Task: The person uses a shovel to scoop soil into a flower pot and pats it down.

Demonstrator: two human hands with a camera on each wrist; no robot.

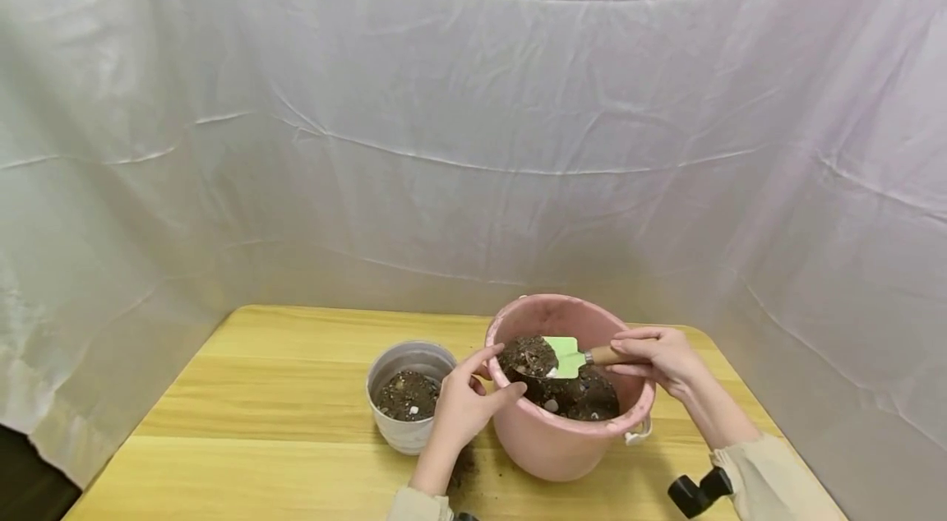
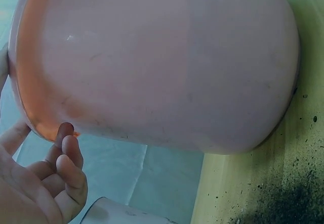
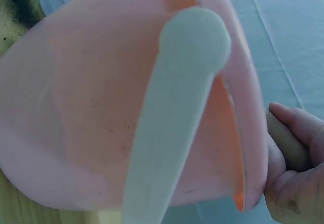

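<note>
A pink bucket [image 1: 570, 431] with dark soil in it stands on the wooden table [image 1: 259, 422]. My left hand [image 1: 473, 396] holds its near-left rim, index finger on top and thumb on the outer wall. The left wrist view shows the bucket [image 2: 162, 62] close up, with the other fingers [image 2: 66, 168] curled beside the rim. My right hand [image 1: 654, 357] grips the wooden handle of a green trowel [image 1: 564, 357]. The trowel carries a heap of soil above the bucket. In the right wrist view the hand [image 3: 293, 183] is behind the bucket wall [image 3: 91, 107].
A small white pot [image 1: 410, 398] partly filled with soil stands just left of the bucket. Spilled soil [image 2: 283, 198] dirties the table by the bucket's base. The bucket's white carry handle [image 3: 177, 107] hangs on its right side. White cloth surrounds the table.
</note>
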